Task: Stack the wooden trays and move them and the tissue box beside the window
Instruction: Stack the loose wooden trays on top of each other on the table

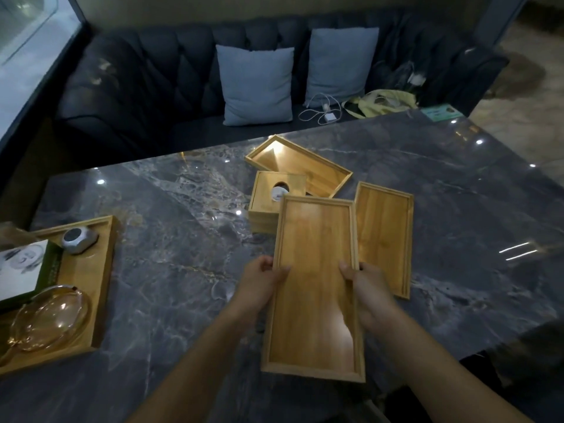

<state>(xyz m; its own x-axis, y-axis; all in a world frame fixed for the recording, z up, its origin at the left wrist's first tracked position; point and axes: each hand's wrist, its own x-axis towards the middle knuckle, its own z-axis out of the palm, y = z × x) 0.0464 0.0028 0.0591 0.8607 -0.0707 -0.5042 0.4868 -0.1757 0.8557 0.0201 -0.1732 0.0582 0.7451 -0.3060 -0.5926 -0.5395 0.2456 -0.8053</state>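
A long wooden tray (pixel 316 270) is held above the dark marble table (pixel 171 239). My left hand (pixel 262 280) grips its left rim and my right hand (pixel 366 288) grips its right rim, thumbs inside. A second wooden tray (pixel 386 236) lies flat on the table just to the right, partly under the held one. A third wooden tray (pixel 300 163) lies farther back. The wooden tissue box (pixel 274 193), with a round hole showing white tissue, stands between the back tray and the held tray's far end. The window (pixel 27 41) is at the far left.
A larger wooden tray (pixel 94 297) at the left table edge carries a glass dish (pixel 45 319), a silver object (pixel 80 238) and a printed card (pixel 21 267). Behind the table a dark sofa (pixel 146 74) holds two grey cushions (pixel 258 83), a white charger cable (pixel 320 112) and a yellow bag (pixel 381 102).
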